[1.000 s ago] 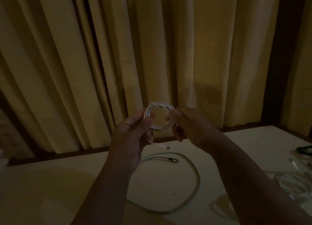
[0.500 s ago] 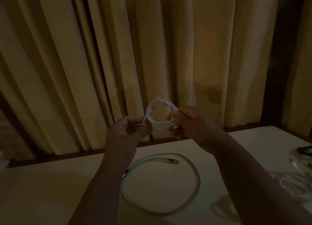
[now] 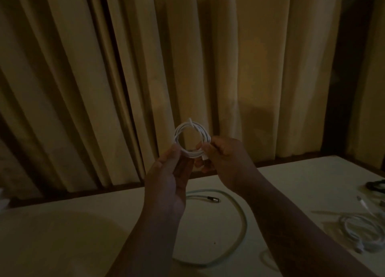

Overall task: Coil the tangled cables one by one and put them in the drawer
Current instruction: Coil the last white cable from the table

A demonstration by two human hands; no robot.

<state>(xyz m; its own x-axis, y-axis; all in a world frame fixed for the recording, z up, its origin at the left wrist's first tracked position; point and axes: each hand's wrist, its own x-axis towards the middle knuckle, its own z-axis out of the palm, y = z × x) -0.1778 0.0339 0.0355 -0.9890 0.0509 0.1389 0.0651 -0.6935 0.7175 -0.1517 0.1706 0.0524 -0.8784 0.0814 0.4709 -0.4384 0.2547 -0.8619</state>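
Item 1 — white cable (image 3: 188,131): wound into a small round coil of several turns. It is held upright in the air between both hands, above the far edge of the tabletop (image 3: 83,224) and in front of the curtain (image 3: 250,68). One short end sticks up at the top of the ring. A plug end hangs at the lower right, against the right hand.

Item 2 — left hand (image 3: 166,179): raised, palm side toward the camera. Its fingers (image 3: 174,154) pinch the lower left arc of the coil.

Item 3 — right hand (image 3: 225,162): raised to the same height, fingers curled. Thumb and fingertips pinch the lower right arc of the coil beside the plug.

Item 4 — pale thick cable (image 3: 241,214): lies loose in one wide loop on the tabletop, below the hands and partly hidden by the forearms. Its metal-tipped connector (image 3: 213,199) rests at the far side of the loop.

Item 5 — tangled white bundle (image 3: 358,231): lies flat near the right edge of the tabletop, well apart from the wide loop.

Item 6 — dark cable (image 3: 376,185): at the far right, cut off by the frame edge and too dim to make out further
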